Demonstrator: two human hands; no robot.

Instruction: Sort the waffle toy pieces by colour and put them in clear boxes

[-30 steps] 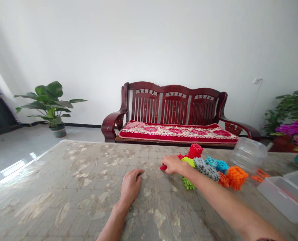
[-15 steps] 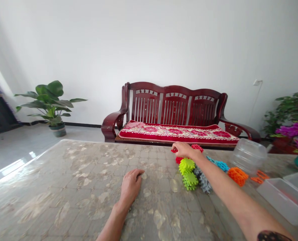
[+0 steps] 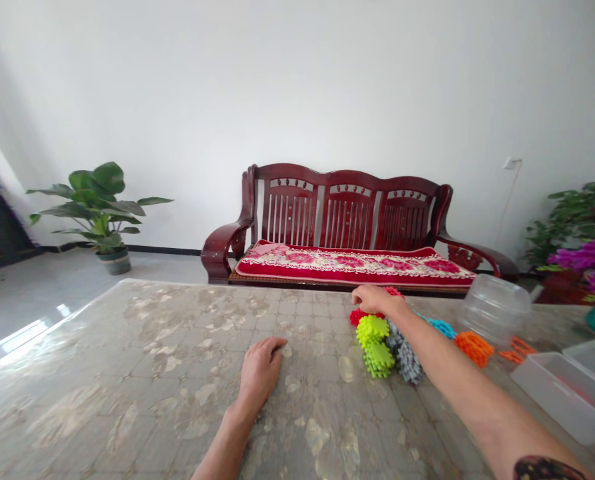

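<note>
My left hand [image 3: 262, 363] rests loosely on the patterned tablecloth [image 3: 187, 400], holding nothing, its fingers lying on the cloth. Farther away, my right hand [image 3: 375, 299] is curled over red interlocking plastic pieces [image 3: 359, 317], its fingertips at the red ones. The hand partly hides what the fingers grip. More red [image 3: 393, 291] shows just behind that hand. Close in front lie lime green interlocking pieces [image 3: 373, 331], with grey ones [image 3: 407, 360] beside them, partly behind my right forearm. Past the forearm are blue pieces [image 3: 442, 327] and orange pieces [image 3: 473, 349].
On the right stand a clear plastic tub [image 3: 495, 310] and a translucent box [image 3: 562, 397]. A loose orange piece [image 3: 517, 349] lies between them. Purple flowers [image 3: 585, 263] rise at the right edge. A wooden bench [image 3: 352, 207] stands beyond the table; a potted plant [image 3: 112, 260] is left.
My right hand, with a red piece at its fingertips before, has shifted slightly right and down onto the red pieces. My left hand has stayed in place.
</note>
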